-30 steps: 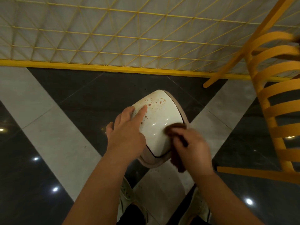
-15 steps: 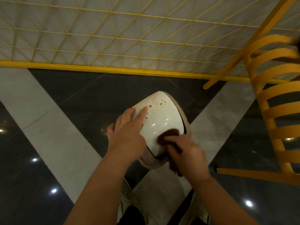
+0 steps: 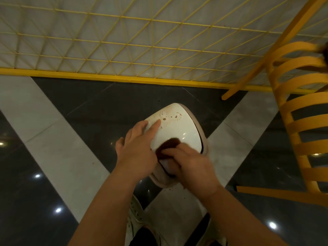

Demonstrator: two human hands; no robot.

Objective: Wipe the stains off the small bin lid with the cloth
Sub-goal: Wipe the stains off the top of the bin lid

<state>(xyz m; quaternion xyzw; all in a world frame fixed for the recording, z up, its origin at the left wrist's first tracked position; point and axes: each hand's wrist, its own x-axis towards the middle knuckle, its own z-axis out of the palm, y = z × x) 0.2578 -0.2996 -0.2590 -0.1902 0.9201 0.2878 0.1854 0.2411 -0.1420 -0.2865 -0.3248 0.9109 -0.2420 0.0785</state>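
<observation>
The right hand point(image 3: 191, 167) is closed down over a dark brown, fuzzy wiping cloth point(image 3: 168, 145), its fingers bunched on top and pressing the cloth flat against the near end of the glossy white, dome-shaped plastic lid point(image 3: 175, 128) of the small bin. Only the cloth's far edge shows beyond the knuckles; the rest is hidden under the hand. Just to the left of that grip, the left hand point(image 3: 136, 153) lies spread and unclenched over the lid's left flank, holding nothing, its fingertips point(image 3: 157, 123) reaching up the slope and apparently steadying the bin.

Ahead of the cloth, up the lid and away from the person, lies a clean, shiny stretch, and past that a scatter of reddish-brown stains point(image 3: 171, 116) near the far rim. The lid's long axis runs from the grip straight toward those spots, so the stroke most likely needed is a push forward along it. The left fingertips sit nearer the stains than the cloth does, close beside them, and may have to shift clear. The beige rim of the bin point(image 3: 204, 139) shows to the right of the grip, over dark and pale polished floor tiles point(image 3: 53, 132).
</observation>
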